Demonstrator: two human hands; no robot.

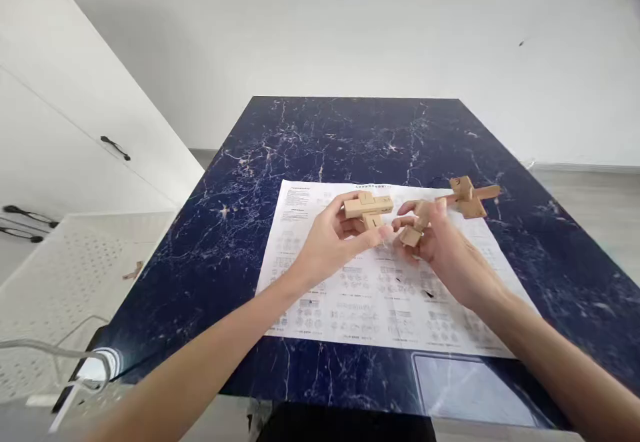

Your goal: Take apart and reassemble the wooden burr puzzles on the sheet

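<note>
My left hand (333,235) grips a cross-shaped set of interlocked wooden puzzle pieces (369,207), with dark marks on their ends. Close on its right, my right hand (445,245) is closed around a notched wooden puzzle piece (412,236), slightly blurred and partly covered by the fingers. The two held things are apart. Beyond the right hand, several more wooden puzzle pieces (473,205) lie crossed at the paper's far right corner. Under both hands is a large printed sheet (345,325) with rows of small diagrams.
The sheet lies on a dark blue marbled table (320,142). A clear flat plastic tray or lid (470,389) rests at the front edge. To the left are a white cabinet (75,115), a perforated white surface (75,282) and a pale cable (45,344).
</note>
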